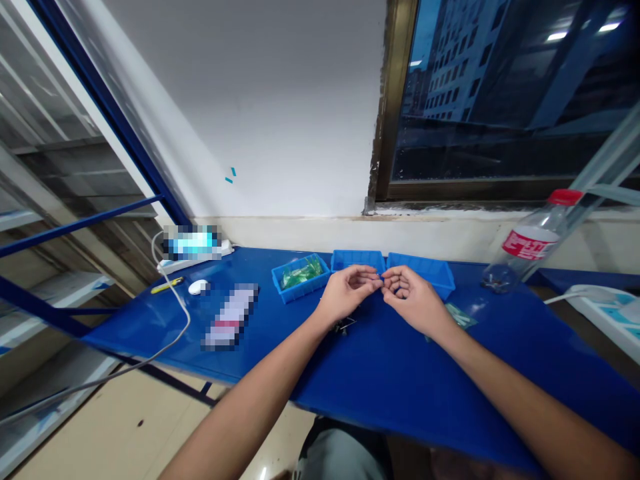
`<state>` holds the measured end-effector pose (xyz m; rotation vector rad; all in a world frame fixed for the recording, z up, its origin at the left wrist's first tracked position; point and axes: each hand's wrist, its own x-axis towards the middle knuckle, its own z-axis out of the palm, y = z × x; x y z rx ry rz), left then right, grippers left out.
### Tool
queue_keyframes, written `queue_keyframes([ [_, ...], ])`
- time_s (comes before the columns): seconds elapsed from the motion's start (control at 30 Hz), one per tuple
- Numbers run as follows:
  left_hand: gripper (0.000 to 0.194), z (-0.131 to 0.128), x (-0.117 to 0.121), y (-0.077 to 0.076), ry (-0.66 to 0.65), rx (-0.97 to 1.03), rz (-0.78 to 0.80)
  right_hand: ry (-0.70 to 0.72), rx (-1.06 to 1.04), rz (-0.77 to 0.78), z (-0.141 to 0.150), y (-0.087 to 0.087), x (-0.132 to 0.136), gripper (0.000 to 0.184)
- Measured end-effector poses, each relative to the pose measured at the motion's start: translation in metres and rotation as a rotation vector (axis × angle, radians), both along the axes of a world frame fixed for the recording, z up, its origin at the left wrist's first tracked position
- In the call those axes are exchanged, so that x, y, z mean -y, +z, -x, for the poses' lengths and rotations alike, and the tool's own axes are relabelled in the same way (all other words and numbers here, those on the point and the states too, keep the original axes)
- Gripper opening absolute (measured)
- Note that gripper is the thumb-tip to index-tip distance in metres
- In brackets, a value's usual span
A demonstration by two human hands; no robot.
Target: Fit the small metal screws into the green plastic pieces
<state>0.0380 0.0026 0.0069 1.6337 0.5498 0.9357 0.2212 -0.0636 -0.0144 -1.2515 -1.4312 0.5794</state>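
My left hand (351,291) and my right hand (409,297) meet above the blue table (390,393), fingertips pinched together and almost touching. Whatever lies between the fingers is too small to make out. Just behind them stand a middle blue bin (357,256) and a right blue bin (447,283), both partly covered by the hands. Green plastic packets (303,272) fill the left blue bin (306,289). Small metal pieces (343,326) lie under my left wrist, partly hidden. Beside my right wrist is a flat, pale green packet (461,316).
A bottle with a red cap (525,243) stands at the back right. On the left are a blurred-out flat item (231,317), a white mouse-like object (199,287), a yellow cutter (167,286) and a power strip (226,249). Its cable (186,320) crosses the table edge.
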Motion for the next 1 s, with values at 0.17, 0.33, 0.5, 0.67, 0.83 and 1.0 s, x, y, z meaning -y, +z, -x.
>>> queue_keyframes([
  [0.17,0.025,0.003,0.001,0.001,0.011,-0.144,-0.123,0.028,0.010,0.006,-0.001,0.000,0.000,0.026],
  [0.33,0.019,0.006,0.000,0.004,0.055,-0.217,-0.269,-0.024,0.006,0.009,-0.002,0.005,0.003,0.032],
  [0.5,0.014,0.009,-0.002,0.011,0.072,-0.306,-0.514,-0.041,0.079,0.012,-0.002,0.008,0.005,0.025],
  [0.67,0.009,0.009,-0.003,0.010,0.101,-0.303,-0.496,-0.082,0.187,-0.021,-0.002,0.010,0.006,0.020],
  [0.83,0.021,0.005,-0.004,-0.001,0.044,-0.180,-0.254,-0.028,0.240,-0.018,-0.001,0.010,0.007,0.017],
  [1.0,0.047,0.004,0.000,0.003,0.022,-0.086,-0.160,-0.035,0.203,-0.010,0.004,0.011,0.008,0.025],
])
